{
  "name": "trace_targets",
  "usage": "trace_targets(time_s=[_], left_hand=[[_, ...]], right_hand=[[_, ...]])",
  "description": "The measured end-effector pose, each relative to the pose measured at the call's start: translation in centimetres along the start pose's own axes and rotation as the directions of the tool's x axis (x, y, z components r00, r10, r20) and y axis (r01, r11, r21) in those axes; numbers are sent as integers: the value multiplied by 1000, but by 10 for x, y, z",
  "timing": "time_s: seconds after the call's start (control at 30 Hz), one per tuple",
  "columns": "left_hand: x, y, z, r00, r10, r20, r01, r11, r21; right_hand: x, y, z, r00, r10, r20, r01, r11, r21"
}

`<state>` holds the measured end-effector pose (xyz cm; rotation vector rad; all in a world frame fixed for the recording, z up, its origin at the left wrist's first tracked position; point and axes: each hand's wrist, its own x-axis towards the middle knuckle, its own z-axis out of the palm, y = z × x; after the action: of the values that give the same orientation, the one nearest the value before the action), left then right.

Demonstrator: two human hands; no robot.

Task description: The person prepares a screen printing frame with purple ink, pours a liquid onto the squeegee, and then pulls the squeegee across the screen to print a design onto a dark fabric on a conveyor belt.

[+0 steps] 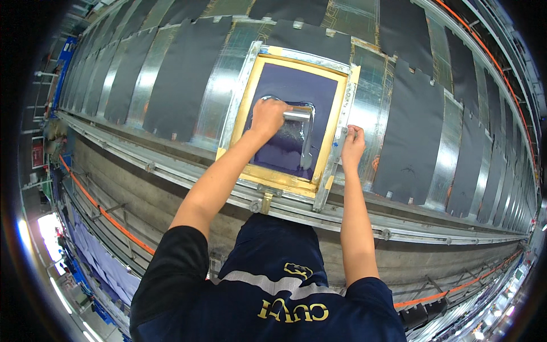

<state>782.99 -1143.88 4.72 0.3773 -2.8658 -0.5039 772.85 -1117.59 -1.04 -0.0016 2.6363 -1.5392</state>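
Observation:
A screen-printing frame [237,102] with a metal border, yellow taped edges and a dark purple mesh [296,80] lies on the long table. My left hand [269,118] is closed on a squeegee [297,115] whose silvery bar crosses the middle of the mesh. Wet, glossy ink [308,155] rings the squeegee and trails down its right side. Beside the frame's right rail is my right hand [353,147], its fingers curled together against the edge. Whatever those fingers pinch is hidden.
Dark grey fabric panels [185,80] lie in rows along the table, with shiny bare strips [446,151] between them. A metal rail [433,235] runs along the near edge, and a clamp [266,202] sits below the frame. Orange cables [108,214] line the sides.

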Motion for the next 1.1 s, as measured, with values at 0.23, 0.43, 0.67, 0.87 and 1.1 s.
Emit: trace_targets(time_s=[0.23, 0.43, 0.67, 0.87, 1.1], left_hand=[[-118, 18, 19, 991, 127, -50, -127, 992, 0], [-42, 11, 6, 997, 0, -75, -2, 1000, -26], [-39, 12, 21, 1000, 9, 12, -9, 999, 43], [-149, 24, 12, 991, 131, 40, -133, 991, 34], [-179, -11, -37, 993, 116, -29, -119, 984, -132]], right_hand=[[7, 18, -4, 999, -37, -37, 37, 999, -2], [7, 6, -3, 996, -82, -41, 81, 996, -27], [6, 11, -3, 1000, 1, 8, -1, 1000, -9], [17, 37, 0, 999, -35, 22, 34, 997, 66], [5, -46, 17, 990, -132, -55, 133, 991, 8]])
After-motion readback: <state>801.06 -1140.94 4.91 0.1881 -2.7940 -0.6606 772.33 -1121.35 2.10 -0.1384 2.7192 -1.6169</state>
